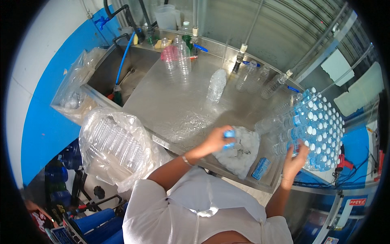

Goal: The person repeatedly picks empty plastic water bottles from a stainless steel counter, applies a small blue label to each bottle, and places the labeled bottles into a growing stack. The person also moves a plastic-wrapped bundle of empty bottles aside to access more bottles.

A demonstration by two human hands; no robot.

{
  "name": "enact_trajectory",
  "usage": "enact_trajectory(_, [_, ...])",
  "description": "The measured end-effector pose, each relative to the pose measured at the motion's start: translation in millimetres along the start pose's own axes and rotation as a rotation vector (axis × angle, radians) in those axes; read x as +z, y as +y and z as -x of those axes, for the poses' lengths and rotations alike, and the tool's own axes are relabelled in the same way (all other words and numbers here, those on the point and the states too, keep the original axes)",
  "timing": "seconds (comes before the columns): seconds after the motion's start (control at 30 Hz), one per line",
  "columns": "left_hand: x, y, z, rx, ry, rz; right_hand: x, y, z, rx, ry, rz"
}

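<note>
My left hand (215,141) grips a small blue printed bundle (229,138), apparently bottle labels, above the bag of white caps (248,143). My right hand (295,160) is at the front of the bottle group, its thumb and fingers at a clear plastic bottle with a blue label (282,148). Whether they close on it is hard to see. Many white-capped bottles (318,131) stand packed together beyond that hand. Uncapped clear bottles (265,125) adjoin them on the left. Between my hands, near the front edge, lies another blue printed bundle (261,168).
The steel worktable (158,103) has a raised rim and wet patches. A filling nozzle (238,62) hangs near several open bottles (247,76). One bottle covered in clear plastic (217,87) stands mid-table. Left are a sink (134,73) and a bag of empty bottles (118,146). A red heat gun (345,162) lies right.
</note>
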State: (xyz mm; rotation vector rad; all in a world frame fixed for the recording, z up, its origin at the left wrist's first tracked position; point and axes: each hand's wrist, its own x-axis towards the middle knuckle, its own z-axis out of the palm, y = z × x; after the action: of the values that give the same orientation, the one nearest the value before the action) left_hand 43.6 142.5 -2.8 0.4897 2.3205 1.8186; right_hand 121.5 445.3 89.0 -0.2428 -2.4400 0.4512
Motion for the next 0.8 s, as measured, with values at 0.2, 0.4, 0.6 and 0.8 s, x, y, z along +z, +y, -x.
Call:
enact_trajectory(0.2, [40, 20, -14, 0.163, 0.110, -0.279, 90, -37, 48, 0.149, -0.642, -0.688])
enact_trajectory(0.4, [-46, -18, -99, 0.021, 0.684, -0.418, 110, -35, 48, -0.133, -0.730, -0.319])
enact_trajectory(0.6, [-67, -34, -130, 0.062, 0.606, -0.293, 124, -55, 63, -0.377, -0.604, 0.047])
enact_trajectory(0.8, [-69, -31, -117, -0.037, 0.531, -0.252, 133, -50, 55, -0.440, -0.587, -0.002])
